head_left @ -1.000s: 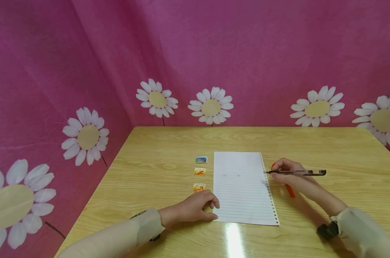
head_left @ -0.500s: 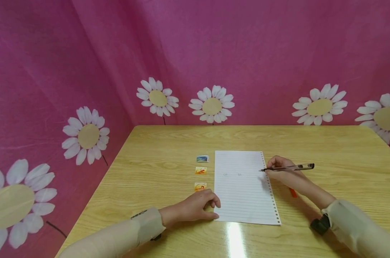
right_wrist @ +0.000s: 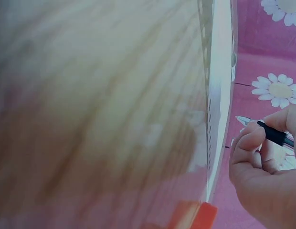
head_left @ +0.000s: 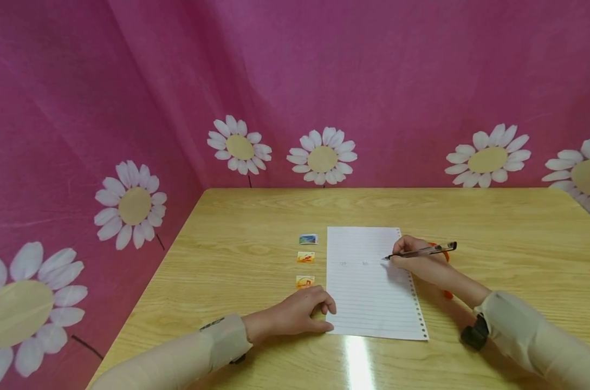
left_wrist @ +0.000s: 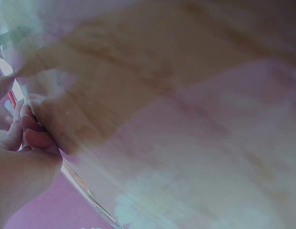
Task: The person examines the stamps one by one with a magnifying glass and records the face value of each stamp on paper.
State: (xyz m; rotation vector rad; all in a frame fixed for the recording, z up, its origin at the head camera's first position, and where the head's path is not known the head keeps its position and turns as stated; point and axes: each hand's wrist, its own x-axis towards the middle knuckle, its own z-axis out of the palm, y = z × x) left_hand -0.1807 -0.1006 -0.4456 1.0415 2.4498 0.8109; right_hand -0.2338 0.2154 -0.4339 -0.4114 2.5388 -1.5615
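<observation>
A lined sheet of loose-leaf paper (head_left: 363,309) lies on the table, holes along its right edge, with small numbers written near mid-height. My right hand (head_left: 419,264) is over the sheet's right side and pinches a gel pen (head_left: 433,249), its tip close over the line of the numbers. In the right wrist view the black grip of the pen (right_wrist: 272,134) shows between thumb and fingers. My left hand (head_left: 302,311) rests at the sheet's lower left edge, fingers loosely bent, fingertips on the paper's margin. Part of the left hand (left_wrist: 24,167) shows in the left wrist view.
Left of the sheet, three small stamp-like pictures stand in a column: a blue one (head_left: 308,239), a yellow one (head_left: 305,257) and another yellow one (head_left: 305,281). An orange-red object (head_left: 448,295) lies partly hidden under the right forearm. A pink flowered curtain (head_left: 373,81) surrounds the wooden table (head_left: 246,238).
My right hand has moved left with the pen, from the sheet's holed edge to over the paper, near the written numbers. The left hand stays at the sheet's edge.
</observation>
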